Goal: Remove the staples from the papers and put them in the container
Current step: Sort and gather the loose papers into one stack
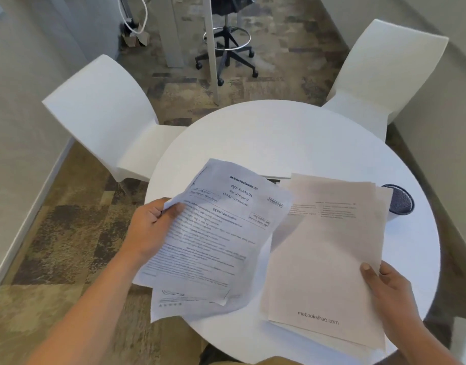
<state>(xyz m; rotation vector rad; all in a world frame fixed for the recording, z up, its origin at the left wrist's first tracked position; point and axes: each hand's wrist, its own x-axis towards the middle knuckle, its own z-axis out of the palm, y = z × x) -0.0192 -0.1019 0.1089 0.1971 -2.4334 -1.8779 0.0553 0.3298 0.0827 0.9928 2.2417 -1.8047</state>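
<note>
Two bundles of paper were held over the table (279,133), one per hand. The left hand (152,227) pinched the printed exam sheets (226,225) by their left edge, thumb on top. The right hand (387,285) gripped the pale sheets (326,246) at their lower right edge, thumb on top too. Both bundles ran lengthwise away from the person. The dark round container (401,200) sat at the table's right edge, partly hidden behind the pale sheets, so the right hand looked nearer (just my guess). Couldn't spot any staples, too blurry. White chairs (100,106) stood beyond the far edge.
</note>
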